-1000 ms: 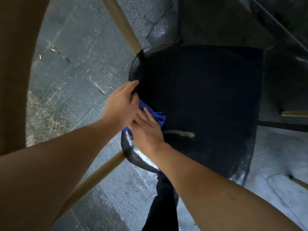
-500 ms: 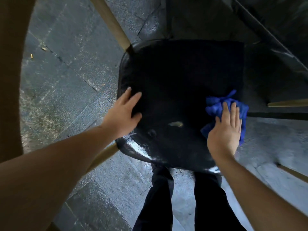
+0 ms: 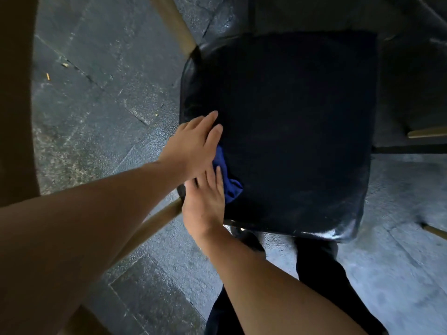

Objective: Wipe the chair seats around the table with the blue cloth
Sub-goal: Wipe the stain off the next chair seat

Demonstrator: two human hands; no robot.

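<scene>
Right hand (image 3: 205,201) flat, fingers spread, pressing cloth (image 3: 228,182) onto seat (image 3: 290,131) at centre-left of frame. Left hand (image 3: 193,143) open, resting on seat edge, overlapping cloth.

chair seat (image 3: 290,131) bare rightward; both hands, blue cloth (image 3: 228,180) crowd its left edge

One black chair seat (image 3: 290,131), one blue cloth (image 3: 229,180), two hands: left (image 3: 196,146), right (image 3: 205,204).

Dark grey stone-tile floor (image 3: 101,76), scattered specks, dim light, glossy patches
</scene>
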